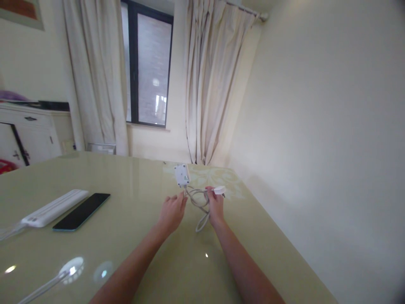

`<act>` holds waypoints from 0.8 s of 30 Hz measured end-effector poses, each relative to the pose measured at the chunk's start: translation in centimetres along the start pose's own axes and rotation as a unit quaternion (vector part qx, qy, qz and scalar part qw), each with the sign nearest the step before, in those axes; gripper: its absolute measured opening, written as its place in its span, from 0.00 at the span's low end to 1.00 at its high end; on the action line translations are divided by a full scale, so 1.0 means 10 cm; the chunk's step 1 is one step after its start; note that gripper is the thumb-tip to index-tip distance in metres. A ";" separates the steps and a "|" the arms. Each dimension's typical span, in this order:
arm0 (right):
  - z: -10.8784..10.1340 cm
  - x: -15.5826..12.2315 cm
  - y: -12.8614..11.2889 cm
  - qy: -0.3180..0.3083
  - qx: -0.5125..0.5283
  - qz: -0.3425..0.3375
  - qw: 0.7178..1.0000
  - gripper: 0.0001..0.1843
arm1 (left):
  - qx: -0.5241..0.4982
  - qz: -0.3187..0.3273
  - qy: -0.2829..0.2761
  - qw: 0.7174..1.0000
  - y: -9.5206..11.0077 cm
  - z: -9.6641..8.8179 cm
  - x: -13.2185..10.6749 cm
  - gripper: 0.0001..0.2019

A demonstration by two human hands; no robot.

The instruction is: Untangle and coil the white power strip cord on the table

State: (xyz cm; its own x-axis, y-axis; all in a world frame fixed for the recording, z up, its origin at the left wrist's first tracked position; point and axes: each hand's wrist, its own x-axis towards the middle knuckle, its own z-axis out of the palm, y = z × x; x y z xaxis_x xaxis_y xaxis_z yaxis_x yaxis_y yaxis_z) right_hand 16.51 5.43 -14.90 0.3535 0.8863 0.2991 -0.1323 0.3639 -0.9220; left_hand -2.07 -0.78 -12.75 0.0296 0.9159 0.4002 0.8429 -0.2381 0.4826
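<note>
Over the table, a small white box-shaped block with dark dots at its corners hangs from the end of a pale power cord. My left hand is closed on the cord just below the block. At the cord's other end is a white plug with dark prongs. My right hand is closed on the cord beside this plug. Between both hands the cord forms loose, tangled loops, with one loop drooping toward the tabletop.
On the glossy greenish table, a long white power strip lies left, next to a dark-screened phone. A white cable with a round end sits front left. A wall borders the right edge; curtains and a window are behind.
</note>
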 end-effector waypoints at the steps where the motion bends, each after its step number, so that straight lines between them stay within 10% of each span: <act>1: 0.04 -0.06 -0.01 0.000 -0.007 -0.014 1.000 0.24 | 0.017 0.010 0.009 1.000 0.06 0.00 -0.04 0.22; 5: 0.20 -0.25 -0.04 0.007 -0.024 -0.057 0.998 0.22 | 0.103 0.080 0.062 0.989 0.26 -0.03 -0.14 0.23; 10: 0.30 -0.37 0.06 0.004 0.002 -0.016 1.000 0.13 | 0.124 0.188 -0.017 0.974 0.37 0.01 -0.22 0.21; 24: 0.19 -0.40 0.25 -0.192 -0.086 0.012 0.978 0.20 | 0.208 0.123 -0.138 0.961 -0.19 -0.17 -0.01 0.15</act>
State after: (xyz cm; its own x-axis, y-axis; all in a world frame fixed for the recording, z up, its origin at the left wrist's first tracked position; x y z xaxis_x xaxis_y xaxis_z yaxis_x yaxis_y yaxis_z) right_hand 13.04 3.30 -17.97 -0.0256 0.9483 0.3164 0.0333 0.3171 -0.9478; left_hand -4.55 -0.97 -12.38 0.3484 0.9129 0.2126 0.9321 -0.3614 0.0245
